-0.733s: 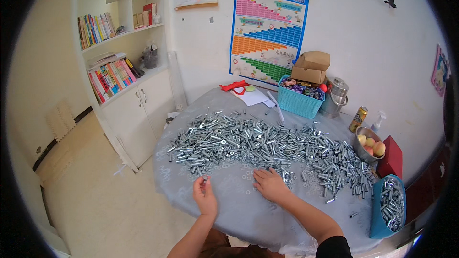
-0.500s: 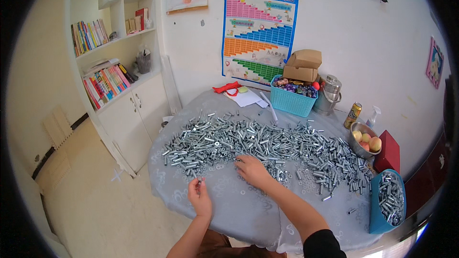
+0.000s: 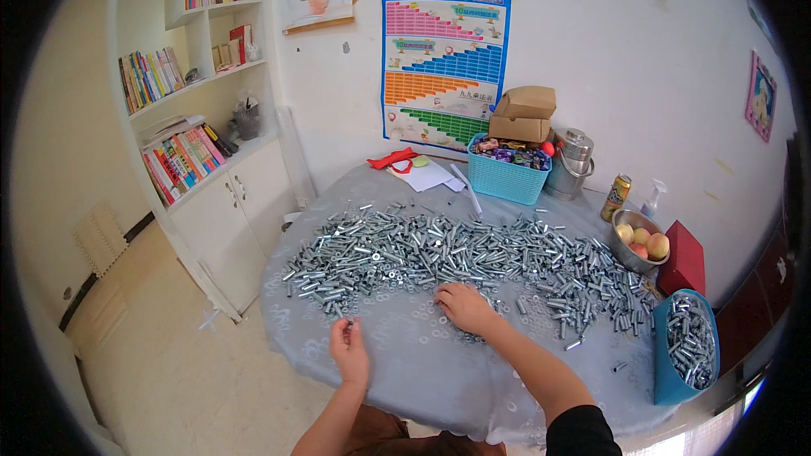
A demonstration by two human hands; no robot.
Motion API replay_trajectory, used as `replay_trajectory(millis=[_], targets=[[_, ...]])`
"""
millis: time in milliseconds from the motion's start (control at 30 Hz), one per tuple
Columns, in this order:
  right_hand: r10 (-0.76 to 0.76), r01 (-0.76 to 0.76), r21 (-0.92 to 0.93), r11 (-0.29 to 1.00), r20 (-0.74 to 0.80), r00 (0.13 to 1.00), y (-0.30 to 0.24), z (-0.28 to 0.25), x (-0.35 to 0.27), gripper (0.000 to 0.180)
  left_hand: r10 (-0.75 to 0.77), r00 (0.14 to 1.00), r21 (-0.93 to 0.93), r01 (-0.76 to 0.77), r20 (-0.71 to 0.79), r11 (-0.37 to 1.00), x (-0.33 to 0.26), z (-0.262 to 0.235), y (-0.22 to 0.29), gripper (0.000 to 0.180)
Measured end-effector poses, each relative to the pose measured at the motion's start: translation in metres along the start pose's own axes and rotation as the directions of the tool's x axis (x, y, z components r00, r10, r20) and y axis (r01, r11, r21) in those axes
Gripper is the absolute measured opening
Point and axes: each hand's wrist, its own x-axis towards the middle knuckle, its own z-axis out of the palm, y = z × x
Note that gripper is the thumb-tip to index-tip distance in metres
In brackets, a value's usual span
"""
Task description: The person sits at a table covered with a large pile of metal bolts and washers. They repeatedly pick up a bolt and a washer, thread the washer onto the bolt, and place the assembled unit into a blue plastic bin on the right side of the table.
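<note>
A wide heap of silvery metal sleeves and bolts (image 3: 473, 245) is spread across the grey tablecloth (image 3: 422, 380), with flat washers scattered along its near edge. At the heap's near left edge, my left hand (image 3: 349, 356) is raised with thumb and fingertips pinched together on a small dark metal piece, too small to name exactly. My right hand (image 3: 466, 308) lies palm down at the near middle edge of the heap. Its fingers are bent and slightly apart, touching loose pieces on the cloth; some pieces under the palm are hidden.
On the right stands a blue basket (image 3: 661, 363) full of metal sleeves. Beyond it are a red box (image 3: 686, 260), a steel bowl (image 3: 646, 267) of fruit, a can (image 3: 617, 198) and a spray bottle (image 3: 653, 199). At the back sit a turquoise basket (image 3: 507, 181), a metal canister (image 3: 572, 160) and papers (image 3: 427, 176).
My right hand has moved to the right and a little toward me along the heap's edge. My left hand keeps its pinch at nearly the same spot. The view has shifted slightly.
</note>
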Motion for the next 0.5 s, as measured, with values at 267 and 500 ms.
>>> replay_trajectory(millis=[267,500], targets=[[0.032,-0.030,0.082,0.996,-0.025,0.999,0.004,-0.034,-0.047,0.016,-0.006,1.000,-0.064,0.006,0.006,0.998,-0.002,0.001,-0.008,0.013],[0.118,-0.098,0.166,0.981,-0.112,0.987,0.005,-0.038,-0.030,0.020,-0.001,1.000,-0.039,0.002,0.009,0.999,-0.002,0.003,-0.012,0.015]])
